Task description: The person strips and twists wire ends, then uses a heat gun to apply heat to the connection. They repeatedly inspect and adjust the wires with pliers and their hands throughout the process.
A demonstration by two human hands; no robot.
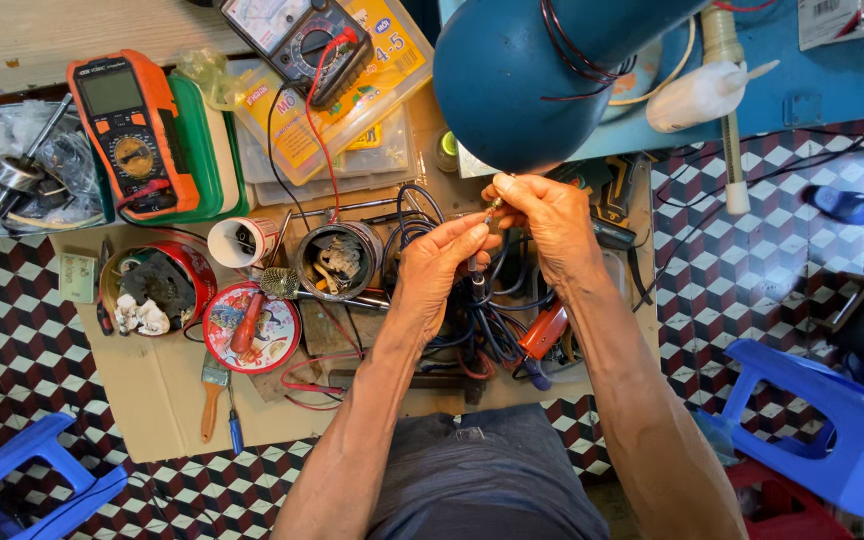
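1. Your lap, in grey shorts (487, 480), fills the bottom of the view, with both forearms reaching forward over a sheet of cardboard (152, 400) laid on a patterned tile floor.
2. Your left hand (434, 270) is closed in a pinch on the lower part of a thin dark probe (478, 270), thumb and fingers wrapped round it.
3. Your right hand (542, 215) pinches the probe's small metal tip (495, 207) between thumb and forefinger, just under the big blue rounded housing (512, 80).
4. The probe sits between your two hands, above a tangle of dark wires (472, 330) and beside an orange clip (544, 330).
5. It looks light and stiff, with a fine tip that could bend or slip, so the plastic body seems the safer place to hold it, and the trailing lead looks soft and easy to snag.
6. To your left lie a tin of small parts (340, 260), a red round lid (250, 328) holding a screwdriver, a paintbrush (212, 395), and an orange meter (132, 130) on a green tray.
7. A blue plastic stool (832, 420) stands at your right.
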